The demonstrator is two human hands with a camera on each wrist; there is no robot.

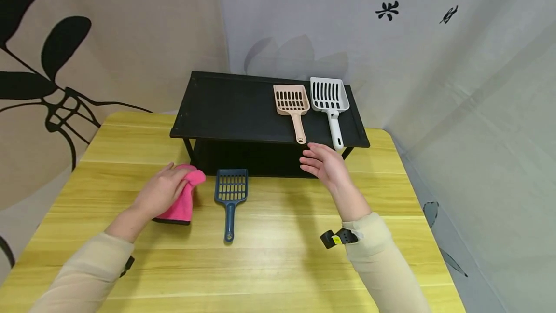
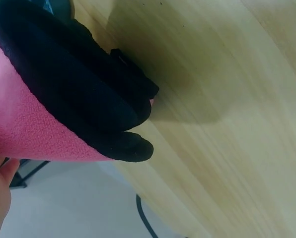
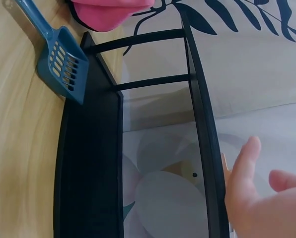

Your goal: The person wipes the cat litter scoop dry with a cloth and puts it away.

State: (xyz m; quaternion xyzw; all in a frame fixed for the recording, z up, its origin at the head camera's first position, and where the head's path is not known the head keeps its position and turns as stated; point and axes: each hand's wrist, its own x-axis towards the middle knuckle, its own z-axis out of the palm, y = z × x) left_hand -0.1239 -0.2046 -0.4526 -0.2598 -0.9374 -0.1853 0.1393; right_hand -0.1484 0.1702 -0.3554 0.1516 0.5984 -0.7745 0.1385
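Observation:
My left hand (image 1: 162, 190) grips a folded pink cloth (image 1: 184, 204) with dark edging, over the left part of the table. In the left wrist view the cloth's black folded border (image 2: 73, 79) hangs over the wood. To its right a dark blue slotted litter scoop (image 1: 230, 203) lies with its handle toward me. My right hand (image 1: 325, 168) holds nothing, its fingers extended just below the handle ends of a beige litter scoop (image 1: 298, 124) and a white litter scoop (image 1: 334, 127). Both scoops lie on top of a black rack, handles toward the front edge.
The black two-tier rack (image 1: 234, 110) stands at the back of the wooden table (image 1: 269, 264). Its lower shelf (image 3: 88, 168) and side bars show in the right wrist view. Behind hangs a pale curtain (image 1: 278, 8) with dark leaf and character prints.

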